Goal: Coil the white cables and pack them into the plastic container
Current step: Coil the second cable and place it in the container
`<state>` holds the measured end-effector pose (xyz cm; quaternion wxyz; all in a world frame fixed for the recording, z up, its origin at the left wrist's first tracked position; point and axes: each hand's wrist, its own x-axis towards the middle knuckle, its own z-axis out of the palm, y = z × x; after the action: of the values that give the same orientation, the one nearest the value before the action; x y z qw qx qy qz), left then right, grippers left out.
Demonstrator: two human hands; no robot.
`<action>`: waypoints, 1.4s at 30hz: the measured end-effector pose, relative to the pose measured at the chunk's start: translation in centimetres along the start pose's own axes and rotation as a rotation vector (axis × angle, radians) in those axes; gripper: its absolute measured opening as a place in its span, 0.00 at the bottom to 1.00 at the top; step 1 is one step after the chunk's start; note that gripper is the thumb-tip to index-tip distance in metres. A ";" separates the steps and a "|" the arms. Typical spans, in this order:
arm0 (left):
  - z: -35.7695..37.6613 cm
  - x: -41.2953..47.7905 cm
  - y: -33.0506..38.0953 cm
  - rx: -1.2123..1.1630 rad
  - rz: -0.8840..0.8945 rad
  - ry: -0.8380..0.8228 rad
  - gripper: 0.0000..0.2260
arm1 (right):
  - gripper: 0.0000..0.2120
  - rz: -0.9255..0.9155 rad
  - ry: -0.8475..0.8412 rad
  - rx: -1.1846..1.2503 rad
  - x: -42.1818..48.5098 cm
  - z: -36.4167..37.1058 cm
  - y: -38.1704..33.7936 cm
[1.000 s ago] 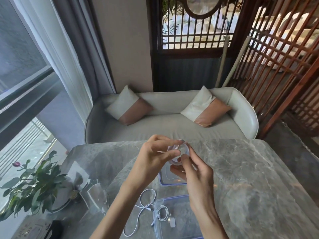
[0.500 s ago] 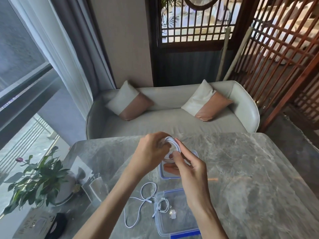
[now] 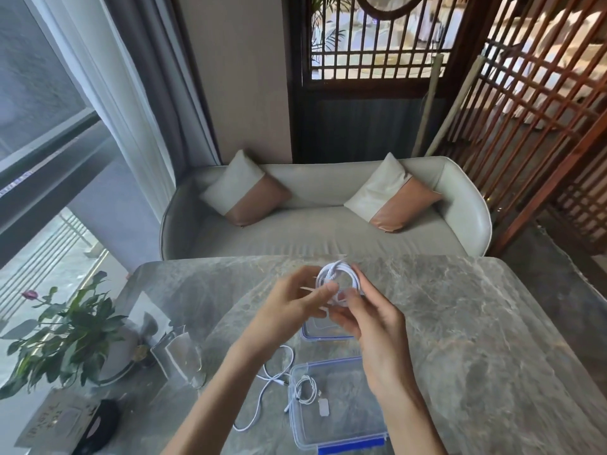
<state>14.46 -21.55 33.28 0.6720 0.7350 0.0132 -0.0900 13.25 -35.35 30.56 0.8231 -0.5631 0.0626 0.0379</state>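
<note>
A coiled white cable (image 3: 338,274) is held up above the marble table between both hands. My left hand (image 3: 292,307) pinches its near left side with thumb and fingers. My right hand (image 3: 371,316) holds the coil's right side, its fingers curled round the loops. Below them a clear plastic container (image 3: 377,421) with blue clips lies near the table's front edge, and a small coiled cable with a white plug (image 3: 308,394) rests inside it. A loose white cable (image 3: 262,392) sprawls on the table left of the container. The clear lid (image 3: 325,331) lies under my hands.
A potted plant (image 3: 65,326) stands at the table's left. Beside it are a clear stand (image 3: 179,356), a black object (image 3: 98,428) and a printed box (image 3: 49,418). A grey sofa (image 3: 325,234) with two cushions sits beyond the marble table's (image 3: 476,323) far edge.
The view has tilted down slightly. The coil has turned between my hands and its white loops show more plainly; both hands keep hold of it.
</note>
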 end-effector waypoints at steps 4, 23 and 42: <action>0.2 0.0 0.1 0.334 0.109 0.050 0.05 | 0.18 0.005 -0.018 0.001 -0.3 0.3 0.1; -0.5 1.2 -1.2 0.031 0.065 0.109 0.08 | 0.11 0.163 -0.067 -0.065 1.2 -3.1 0.4; 1.2 -0.4 -11.4 0.246 -0.168 -0.089 0.22 | 0.10 0.412 0.046 -0.244 -0.8 -7.3 9.1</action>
<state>12.34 -21.62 21.98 0.5670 0.8032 0.0335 -0.1793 10.85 -38.87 19.64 0.7222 -0.6345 0.1898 0.1995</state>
